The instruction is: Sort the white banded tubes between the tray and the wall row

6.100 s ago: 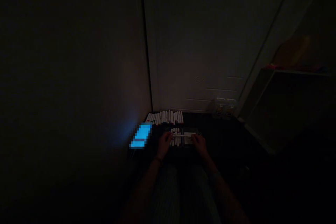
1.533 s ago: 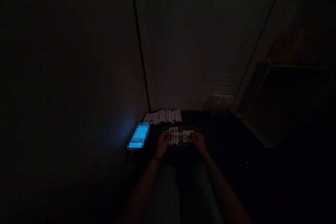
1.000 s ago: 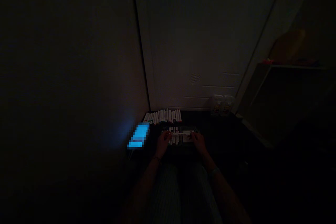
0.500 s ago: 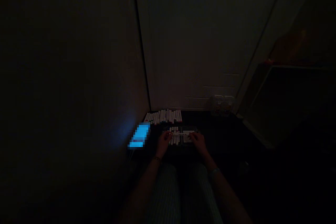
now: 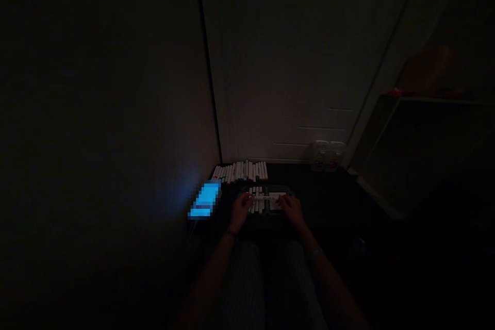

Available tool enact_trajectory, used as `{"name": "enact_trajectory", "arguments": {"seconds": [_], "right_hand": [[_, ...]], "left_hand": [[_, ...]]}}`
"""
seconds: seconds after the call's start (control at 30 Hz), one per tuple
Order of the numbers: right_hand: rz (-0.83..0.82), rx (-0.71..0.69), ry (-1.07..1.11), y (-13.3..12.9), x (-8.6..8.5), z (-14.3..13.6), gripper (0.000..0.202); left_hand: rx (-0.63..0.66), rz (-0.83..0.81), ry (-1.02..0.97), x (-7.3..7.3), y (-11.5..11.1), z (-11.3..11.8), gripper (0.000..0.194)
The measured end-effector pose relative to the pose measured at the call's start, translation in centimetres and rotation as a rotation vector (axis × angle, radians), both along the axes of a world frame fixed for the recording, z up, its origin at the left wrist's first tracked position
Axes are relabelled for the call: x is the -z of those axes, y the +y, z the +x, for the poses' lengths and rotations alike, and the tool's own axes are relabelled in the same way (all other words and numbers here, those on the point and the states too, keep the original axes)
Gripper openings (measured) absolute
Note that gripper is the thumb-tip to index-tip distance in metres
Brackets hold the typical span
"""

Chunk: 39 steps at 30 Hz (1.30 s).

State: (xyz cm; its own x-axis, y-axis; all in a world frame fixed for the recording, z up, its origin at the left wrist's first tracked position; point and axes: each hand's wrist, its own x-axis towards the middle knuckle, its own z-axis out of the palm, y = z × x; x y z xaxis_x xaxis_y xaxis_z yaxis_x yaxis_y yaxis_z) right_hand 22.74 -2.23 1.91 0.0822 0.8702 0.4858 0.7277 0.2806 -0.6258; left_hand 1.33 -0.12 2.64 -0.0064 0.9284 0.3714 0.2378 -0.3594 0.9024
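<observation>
A white marker (image 5: 266, 197) lies crosswise between my two hands. My left hand (image 5: 241, 206) pinches its left end, and my right hand (image 5: 291, 207) pinches the right end. Below it is an open clear plastic case (image 5: 286, 188). Several white markers (image 5: 256, 207) stand side by side in the left half of the case, and a pale card or label (image 5: 275, 205) shows in the right half. The dim light hides the fine detail of my fingertips.
Behind the case, a row of white markers (image 5: 240, 171) with coloured ends lies along the wall. A glowing blurred screen (image 5: 204, 200) with a cable is at the left. Two clear containers (image 5: 328, 157) stand at the back right of the dark tabletop (image 5: 332, 201).
Both hands keep nearly the same place, holding the marker over the case. The room light looks slightly different; nothing else has visibly moved.
</observation>
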Motion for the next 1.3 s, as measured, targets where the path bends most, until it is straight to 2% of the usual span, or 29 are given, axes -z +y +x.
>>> {"name": "enact_trajectory", "arguments": {"seconds": [0.77,1.3], "right_hand": [[-0.031,0.018,0.005,-0.32,-0.62,-0.24,0.040],[-0.003,0.041,-0.032,-0.35,-0.43,-0.21,0.033]], "left_hand": [[0.022,-0.001,0.011,-0.21,-0.05,0.05,0.030],[0.025,0.000,0.013,-0.57,-0.30,0.11,0.030]]}}
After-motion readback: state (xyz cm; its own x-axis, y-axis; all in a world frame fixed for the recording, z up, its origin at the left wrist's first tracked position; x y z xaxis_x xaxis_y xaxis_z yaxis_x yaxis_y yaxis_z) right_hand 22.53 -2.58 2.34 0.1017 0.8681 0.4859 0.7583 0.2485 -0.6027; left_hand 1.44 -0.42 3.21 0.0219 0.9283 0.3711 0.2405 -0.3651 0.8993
